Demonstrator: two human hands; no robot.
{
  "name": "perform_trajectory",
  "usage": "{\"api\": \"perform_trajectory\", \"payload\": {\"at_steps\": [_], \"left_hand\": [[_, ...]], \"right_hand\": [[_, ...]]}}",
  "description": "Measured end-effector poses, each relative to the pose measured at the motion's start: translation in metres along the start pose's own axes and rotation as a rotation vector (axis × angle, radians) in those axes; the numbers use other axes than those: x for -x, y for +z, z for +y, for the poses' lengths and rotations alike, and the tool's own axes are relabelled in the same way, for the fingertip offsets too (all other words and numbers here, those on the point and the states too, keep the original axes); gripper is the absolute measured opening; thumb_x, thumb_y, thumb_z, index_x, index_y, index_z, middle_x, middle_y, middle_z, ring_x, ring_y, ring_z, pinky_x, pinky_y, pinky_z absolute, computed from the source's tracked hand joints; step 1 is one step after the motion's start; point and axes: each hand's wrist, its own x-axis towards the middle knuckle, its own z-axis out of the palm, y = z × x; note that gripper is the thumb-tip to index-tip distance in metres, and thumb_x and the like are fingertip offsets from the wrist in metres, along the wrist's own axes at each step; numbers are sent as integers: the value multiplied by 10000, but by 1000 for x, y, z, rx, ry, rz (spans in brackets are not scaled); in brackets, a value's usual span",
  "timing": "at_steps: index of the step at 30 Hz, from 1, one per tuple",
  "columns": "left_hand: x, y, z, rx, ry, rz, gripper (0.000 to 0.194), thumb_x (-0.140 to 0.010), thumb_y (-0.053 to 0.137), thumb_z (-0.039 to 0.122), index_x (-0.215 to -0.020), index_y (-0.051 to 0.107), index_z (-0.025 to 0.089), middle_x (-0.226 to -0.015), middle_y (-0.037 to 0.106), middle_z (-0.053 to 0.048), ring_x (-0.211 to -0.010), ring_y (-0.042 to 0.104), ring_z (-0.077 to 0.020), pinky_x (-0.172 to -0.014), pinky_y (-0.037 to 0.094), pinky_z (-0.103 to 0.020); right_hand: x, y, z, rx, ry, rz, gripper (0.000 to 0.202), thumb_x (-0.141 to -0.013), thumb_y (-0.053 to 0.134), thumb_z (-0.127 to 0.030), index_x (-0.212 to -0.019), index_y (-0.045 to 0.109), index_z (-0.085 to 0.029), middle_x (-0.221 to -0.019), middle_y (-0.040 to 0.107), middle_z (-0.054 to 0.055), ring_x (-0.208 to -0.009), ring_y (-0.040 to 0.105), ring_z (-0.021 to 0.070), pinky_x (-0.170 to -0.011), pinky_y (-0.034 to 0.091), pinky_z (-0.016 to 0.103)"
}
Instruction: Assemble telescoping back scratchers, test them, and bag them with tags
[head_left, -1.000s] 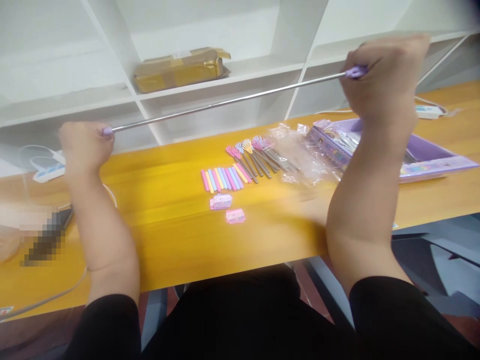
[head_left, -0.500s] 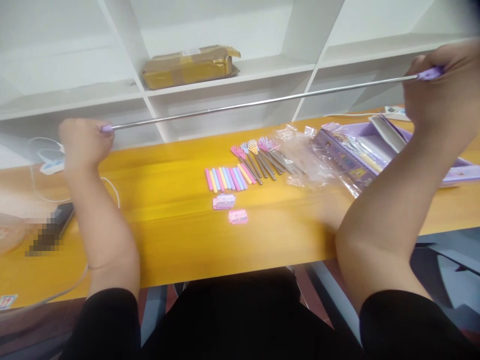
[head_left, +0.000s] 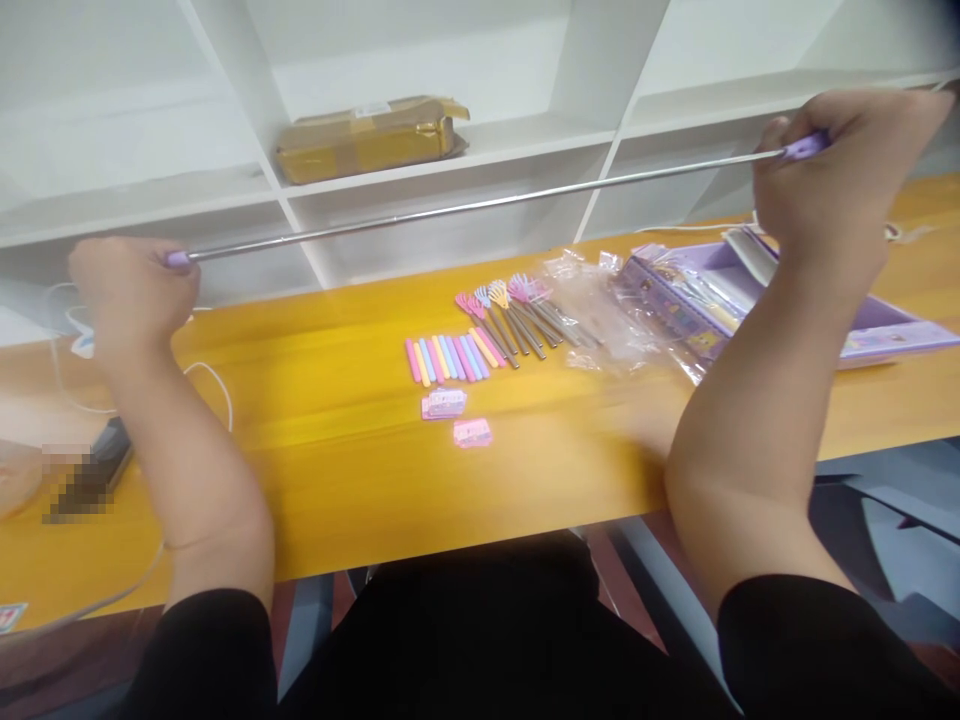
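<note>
A thin silver telescopic rod (head_left: 480,205) is stretched out level above the table, with a purple piece at each end. My left hand (head_left: 135,290) is closed round its left end, and my right hand (head_left: 832,165) grips the right end. Below the rod lie several metal sticks with small hand-shaped heads (head_left: 525,325) in pink, blue and yellow. Beside them is a row of pastel tubes (head_left: 454,358). Two small groups of pink cards (head_left: 472,433) rest nearer the front edge.
Clear plastic bags (head_left: 600,310) and a purple box (head_left: 892,325) with packets lie on the right of the yellow table (head_left: 337,480). A taped parcel (head_left: 367,140) sits on the white shelf behind. A cable and dark object are at left.
Both hands and the rod have shifted left in view, with the rod still stretched between them. The table and shelf have shifted slightly left too.
</note>
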Motion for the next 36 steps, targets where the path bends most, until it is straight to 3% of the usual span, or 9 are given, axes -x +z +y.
{"api": "perform_trajectory", "payload": {"at_steps": [2,4,10,16,21,26,29,36], "left_hand": [[1,-1,2,-25,-37,67,340,-1063,432,329,-859,685,230,-707,202,-6,-766,274,-209,-735,245,-408],[0,-3,5,-25,-24,23,312,-1056,458,337,-873,684,224,-688,218,-4,-760,287,-205,-723,247,-406],[0,-5,14,-52,-5,-3,354,-1098,416,339,-880,672,228,-678,238,10,-763,266,-211,-716,249,-410],[1,-3,15,-22,7,47,331,-1073,423,347,-770,517,255,-727,261,-6,-767,219,-226,-721,248,-418],[1,-5,17,-31,-3,-10,352,-1086,418,375,-860,652,242,-707,280,5,-760,238,-221,-738,248,-417],[0,-7,18,-74,-26,-30,411,-1069,449,435,-1003,780,200,-690,285,15,-773,273,-227,-760,258,-418],[1,-7,19,-93,-18,-43,413,-1080,430,406,-1000,783,207,-700,294,16,-761,264,-230,-762,269,-419],[4,-9,21,-5,-41,-1,275,-1042,513,393,-862,651,239,-703,253,15,-782,209,-224,-765,207,-414]], "right_hand": [[-1,4,1,10,8,59,518,-856,653,-23,-587,308,-301,-565,285,-42,-638,398,156,-673,296,374],[-2,5,5,-5,1,79,497,-838,633,-35,-587,296,-302,-580,281,-38,-638,393,156,-675,294,376],[-5,0,22,-79,-4,-39,429,-839,634,-527,-606,323,-347,-661,319,27,-734,418,247,-770,313,469],[-7,3,29,-93,22,-36,410,-798,603,-625,-616,341,-367,-686,386,46,-760,465,286,-786,341,497],[-4,0,21,-78,22,-47,397,-817,640,-527,-611,354,-346,-649,386,36,-742,456,263,-778,334,479],[-2,-1,2,37,55,-6,431,-814,668,-136,-589,337,-297,-566,303,-15,-630,402,175,-699,327,403],[-5,3,-4,125,75,25,498,-797,676,-8,-570,325,-280,-513,250,-37,-585,375,148,-629,302,367],[-9,6,-5,156,132,7,549,-804,700,39,-552,330,-277,-510,246,-45,-603,385,147,-606,277,361]]}}
